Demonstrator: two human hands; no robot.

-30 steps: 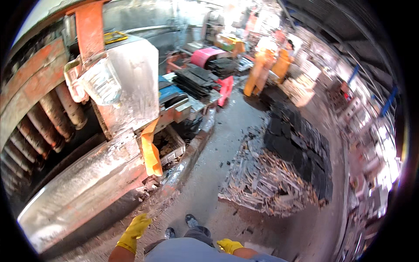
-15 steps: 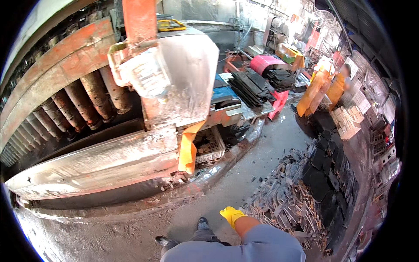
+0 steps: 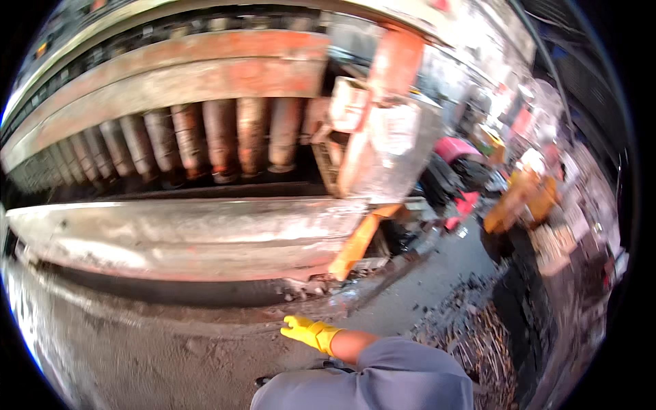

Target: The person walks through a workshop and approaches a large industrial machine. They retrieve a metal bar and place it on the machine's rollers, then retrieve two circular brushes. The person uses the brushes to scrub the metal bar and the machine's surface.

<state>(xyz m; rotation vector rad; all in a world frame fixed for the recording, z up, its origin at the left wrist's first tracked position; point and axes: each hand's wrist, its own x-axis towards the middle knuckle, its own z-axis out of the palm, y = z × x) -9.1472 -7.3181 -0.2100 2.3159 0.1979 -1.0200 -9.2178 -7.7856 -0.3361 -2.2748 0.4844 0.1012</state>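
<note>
My right hand [image 3: 309,333], in a yellow rubber glove, reaches out in front of my body above the grey floor. Its fingers look loosely extended and a little apart, and nothing shows in them. Closest ahead of it is the low metal side beam [image 3: 205,236] of a large machine, with a row of upright rollers [image 3: 220,140] behind. The hand touches neither. An orange cloth-like strip [image 3: 360,246] hangs at the beam's right end. My left hand is out of view.
Heaped broken slate strips [image 3: 471,335] lie on the floor to the right, beside dark stacked slabs [image 3: 523,307]. Two people in orange aprons [image 3: 512,201] stand farther off at the right, by a stack of pale blocks [image 3: 552,246]. The picture is smeared by motion.
My view has swung left, so the machine fills more of it. My right hand has moved left across my front, its forearm now more level.
</note>
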